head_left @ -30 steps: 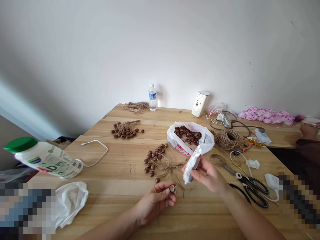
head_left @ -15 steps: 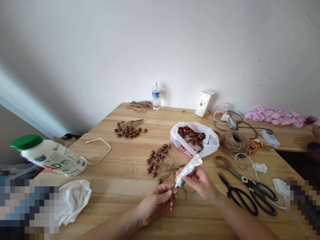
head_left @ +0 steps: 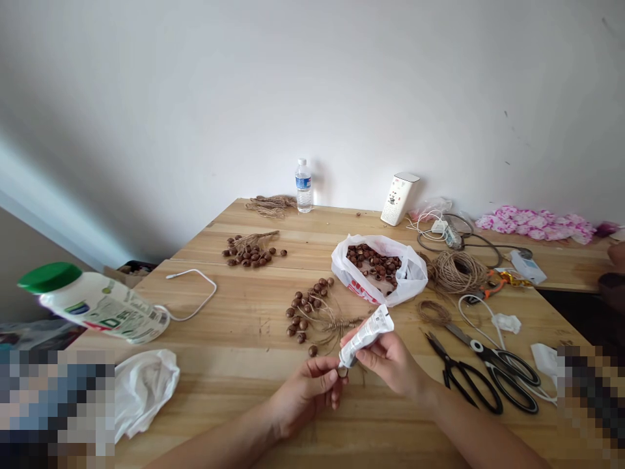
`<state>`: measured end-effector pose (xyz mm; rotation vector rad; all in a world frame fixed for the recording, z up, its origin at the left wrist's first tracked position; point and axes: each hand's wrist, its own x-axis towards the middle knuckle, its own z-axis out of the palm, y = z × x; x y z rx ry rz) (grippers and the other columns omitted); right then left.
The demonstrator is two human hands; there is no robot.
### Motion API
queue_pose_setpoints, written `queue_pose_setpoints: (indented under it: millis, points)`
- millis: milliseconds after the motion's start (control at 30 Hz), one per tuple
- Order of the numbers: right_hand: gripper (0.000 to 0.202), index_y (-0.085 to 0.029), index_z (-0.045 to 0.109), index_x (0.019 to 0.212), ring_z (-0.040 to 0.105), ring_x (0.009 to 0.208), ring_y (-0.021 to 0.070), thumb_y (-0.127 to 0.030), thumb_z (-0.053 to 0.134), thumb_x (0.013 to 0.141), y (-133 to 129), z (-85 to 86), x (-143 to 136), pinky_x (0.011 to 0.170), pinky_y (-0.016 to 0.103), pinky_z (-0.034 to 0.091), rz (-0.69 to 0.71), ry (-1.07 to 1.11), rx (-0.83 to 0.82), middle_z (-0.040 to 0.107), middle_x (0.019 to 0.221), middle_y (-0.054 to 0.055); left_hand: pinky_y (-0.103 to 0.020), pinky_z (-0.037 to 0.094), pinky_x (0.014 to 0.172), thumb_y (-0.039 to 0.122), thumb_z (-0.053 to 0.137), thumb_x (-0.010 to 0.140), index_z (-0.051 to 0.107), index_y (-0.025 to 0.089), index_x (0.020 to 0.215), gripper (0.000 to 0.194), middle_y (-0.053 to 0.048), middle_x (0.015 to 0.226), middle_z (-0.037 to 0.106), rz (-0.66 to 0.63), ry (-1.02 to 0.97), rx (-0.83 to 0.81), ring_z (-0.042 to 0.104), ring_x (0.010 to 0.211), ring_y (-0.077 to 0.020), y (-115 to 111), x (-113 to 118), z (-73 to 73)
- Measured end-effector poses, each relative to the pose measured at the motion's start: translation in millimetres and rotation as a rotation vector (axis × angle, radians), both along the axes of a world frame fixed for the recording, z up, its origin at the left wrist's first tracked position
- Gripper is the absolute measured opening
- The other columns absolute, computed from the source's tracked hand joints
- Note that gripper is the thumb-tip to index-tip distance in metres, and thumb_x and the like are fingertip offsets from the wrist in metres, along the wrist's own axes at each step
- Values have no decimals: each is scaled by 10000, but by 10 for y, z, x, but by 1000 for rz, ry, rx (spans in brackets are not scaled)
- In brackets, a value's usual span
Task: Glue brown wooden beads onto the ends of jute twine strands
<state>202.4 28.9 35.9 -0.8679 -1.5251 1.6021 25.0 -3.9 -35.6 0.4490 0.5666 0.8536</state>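
Between thumb and fingers, my left hand (head_left: 312,391) pinches a small brown nutshell (head_left: 343,373), its hollow side facing up. My right hand (head_left: 388,361) grips a white squeeze tube (head_left: 366,335), tilted so that its nozzle points down at the shell's opening. The nozzle is at the shell; whether it touches is too small to tell. Just beyond my hands lies a bundle of twine (head_left: 342,322) with several brown nutshells (head_left: 305,309) on its strands. A white plastic bag (head_left: 415,277) behind it holds many loose shells (head_left: 374,264).
On the right lie two pairs of scissors (head_left: 471,384), a twine ball (head_left: 456,272) and white cables. A second nutshell bunch (head_left: 251,251), a water bottle (head_left: 303,189) and a white box-shaped device (head_left: 399,200) stand farther back. At left are a green-capped jar (head_left: 107,306) and a crumpled bag (head_left: 146,391).
The tube has tipped lower and its nozzle has come closer to the shell, now covering part of its opening. My left hand stays nearly still, holding the shell.
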Motion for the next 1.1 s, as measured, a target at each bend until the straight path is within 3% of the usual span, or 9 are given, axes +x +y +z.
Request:
queue_pose_setpoints:
  millis: [1100]
  points:
    - [237,-168,589,980,602,890,199,-323,618,803,-12,-7,21,835,338,487,-29,-46,29,620,965,78,-237,384,514,222,753,640,701,129,827,215,-38,705,635,-17,32,10,516,502,-83,-9,-11,57]
